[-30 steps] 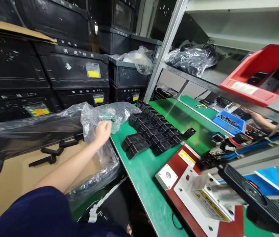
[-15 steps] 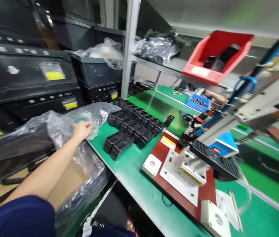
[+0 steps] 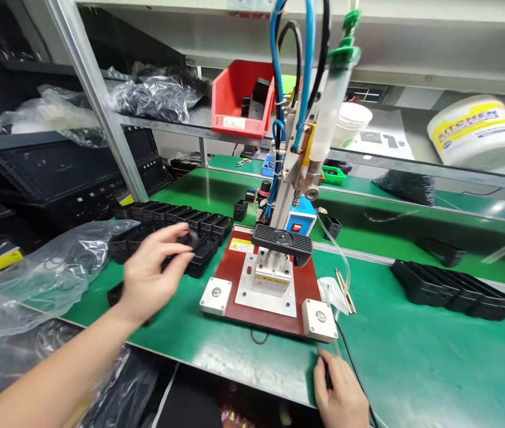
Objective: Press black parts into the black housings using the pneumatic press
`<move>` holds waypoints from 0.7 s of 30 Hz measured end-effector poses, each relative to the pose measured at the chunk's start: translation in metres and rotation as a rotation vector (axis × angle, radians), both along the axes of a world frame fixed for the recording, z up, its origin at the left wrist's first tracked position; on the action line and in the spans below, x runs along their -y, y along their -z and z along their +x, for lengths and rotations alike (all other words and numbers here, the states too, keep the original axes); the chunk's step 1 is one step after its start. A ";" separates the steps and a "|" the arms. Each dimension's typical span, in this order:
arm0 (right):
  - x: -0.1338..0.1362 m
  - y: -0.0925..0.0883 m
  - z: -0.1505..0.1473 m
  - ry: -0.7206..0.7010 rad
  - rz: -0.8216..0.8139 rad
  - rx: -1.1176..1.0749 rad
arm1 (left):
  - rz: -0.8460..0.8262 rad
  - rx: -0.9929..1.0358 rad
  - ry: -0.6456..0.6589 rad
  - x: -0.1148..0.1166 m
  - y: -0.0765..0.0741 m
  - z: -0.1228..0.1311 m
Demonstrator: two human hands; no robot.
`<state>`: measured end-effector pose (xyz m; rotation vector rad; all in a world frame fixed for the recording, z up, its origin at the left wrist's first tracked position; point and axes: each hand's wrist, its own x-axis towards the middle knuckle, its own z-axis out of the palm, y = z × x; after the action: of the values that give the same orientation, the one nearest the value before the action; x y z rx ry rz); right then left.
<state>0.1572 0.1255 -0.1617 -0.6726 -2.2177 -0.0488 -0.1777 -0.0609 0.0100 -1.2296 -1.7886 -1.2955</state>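
My left hand (image 3: 156, 276) is raised over the left part of the green bench. Its thumb and fingers curve toward each other around a small, blurred dark piece (image 3: 188, 239) that I cannot make out. Behind it stand rows of black rectangular plastic housings (image 3: 205, 252). My right hand (image 3: 341, 389) rests at the bench's front edge, fingers curled; a dark spot shows between thumb and forefinger, its nature unclear. Between the hands is a bench press fixture with a red-brown base (image 3: 256, 321), two white button boxes (image 3: 216, 295) and a ribbed black part (image 3: 282, 238) on top.
Clear plastic sheeting (image 3: 51, 267) drapes over the bench's left edge. More black housings (image 3: 452, 288) stand at the right. A syringe (image 3: 326, 119) and blue hoses (image 3: 308, 71) rise above the fixture. The shelf bears a red bin (image 3: 238, 98) and a white tub (image 3: 479, 134).
My left hand has let go of the plastic sheeting and moved right, over the housings. The view has swung right, and my right hand has come into sight at the front edge.
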 end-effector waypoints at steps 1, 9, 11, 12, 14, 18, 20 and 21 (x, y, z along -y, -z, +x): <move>0.001 0.000 0.000 -0.005 0.000 -0.007 | -0.050 -0.057 0.111 -0.021 -0.008 0.014; 0.002 -0.004 -0.001 -0.045 0.024 -0.072 | -0.275 -0.228 0.305 -0.129 -0.036 0.055; 0.001 -0.003 0.000 -0.051 0.026 -0.084 | -0.358 -0.243 0.271 -0.135 -0.034 0.055; 0.001 -0.002 0.000 -0.053 0.027 -0.086 | -0.387 -0.260 0.255 -0.135 -0.032 0.055; 0.000 0.000 0.000 -0.056 0.028 -0.089 | -0.409 -0.306 0.211 -0.132 -0.029 0.057; 0.000 0.002 0.000 -0.054 0.028 -0.095 | -0.466 -0.438 0.165 -0.127 -0.026 0.065; 0.000 0.001 0.000 -0.046 0.024 -0.100 | -0.535 -0.487 0.153 -0.128 -0.026 0.070; 0.000 0.000 0.000 -0.043 0.019 -0.101 | -0.566 -0.502 0.140 -0.129 -0.026 0.072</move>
<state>0.1572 0.1251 -0.1621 -0.6041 -2.1308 -0.0134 -0.1061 0.0678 0.0357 -1.8173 -1.7509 -0.4649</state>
